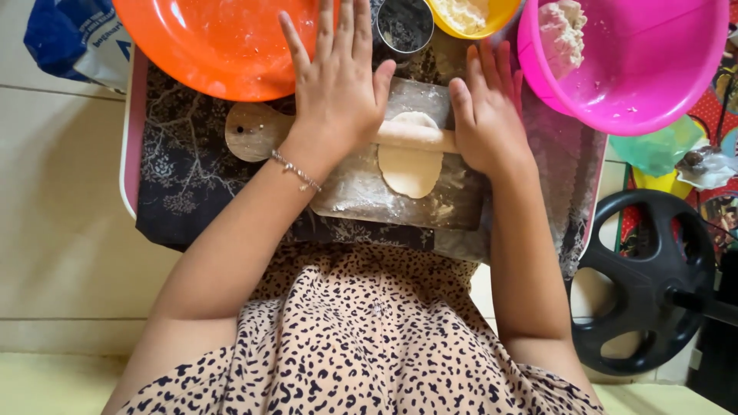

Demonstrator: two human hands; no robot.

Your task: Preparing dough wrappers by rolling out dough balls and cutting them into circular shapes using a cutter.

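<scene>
A floured wooden board [361, 188] with a round handle lies on a dark patterned cloth. On it rests a flat oval of pale dough [411, 169]. A wooden rolling pin [415, 137] lies across the dough's upper part. My left hand [338, 84] presses flat on the pin's left end, fingers stretched out, a bracelet on the wrist. My right hand [484, 115] presses flat on the pin's right end, fingers straight.
An orange bowl [223, 42] sits at the back left, a pink bowl [638, 69] holding a lump of dough at the back right. Between them stand a small dark metal cup [403, 27] and a yellow bowl [473, 19]. A black weight plate [646, 284] lies at the right.
</scene>
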